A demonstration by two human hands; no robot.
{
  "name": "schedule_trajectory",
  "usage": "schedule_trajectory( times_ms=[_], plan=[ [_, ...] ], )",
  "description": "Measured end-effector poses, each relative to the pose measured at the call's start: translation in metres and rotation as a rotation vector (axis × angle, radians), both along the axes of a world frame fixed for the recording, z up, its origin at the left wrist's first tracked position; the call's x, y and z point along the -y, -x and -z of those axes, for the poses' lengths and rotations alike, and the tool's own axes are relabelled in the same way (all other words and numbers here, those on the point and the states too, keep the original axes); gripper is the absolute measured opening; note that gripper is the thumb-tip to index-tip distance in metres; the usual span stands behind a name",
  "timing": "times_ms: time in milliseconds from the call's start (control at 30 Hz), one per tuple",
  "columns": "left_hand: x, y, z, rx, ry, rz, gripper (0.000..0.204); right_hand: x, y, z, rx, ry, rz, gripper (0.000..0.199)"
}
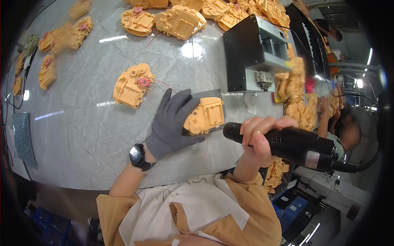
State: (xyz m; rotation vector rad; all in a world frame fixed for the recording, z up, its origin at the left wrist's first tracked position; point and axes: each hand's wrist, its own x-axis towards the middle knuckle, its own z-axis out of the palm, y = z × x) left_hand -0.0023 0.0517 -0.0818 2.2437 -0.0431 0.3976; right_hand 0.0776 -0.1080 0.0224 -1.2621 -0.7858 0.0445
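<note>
A grey glove covers my left hand, which is closed around the side of an orange plastic housing over a dark mat on the table. Bare fingers of my right hand wrap round a black electric screwdriver. Its front end points left at the housing's right edge; whether the bit touches is too small to tell. A thin red wire hangs below the housing. Just left of my gloved hand lies another orange housing with a red round part and a red wire.
A black box-shaped machine stands on the table beyond my right hand. Several orange housings lie at the back, others at the left. A pile of orange parts and people are at the right. A blue-grey pad lies far left.
</note>
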Motion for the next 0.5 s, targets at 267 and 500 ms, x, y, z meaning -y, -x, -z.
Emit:
schedule_trajectory(
  times_ms=[267,500],
  plan=[
    [-0.0003,0.0007,0.0003,-0.027,-0.002,0.010,0.087,-0.0015,-0.0005,-0.0015,-0.020,-0.001,0.035,0.042],
    [-0.0011,-0.0001,0.0036,-0.019,0.019,0.002,0.084,-0.0067,0.0011,-0.0001,-0.100,0.025,0.046,0.041]
  ],
)
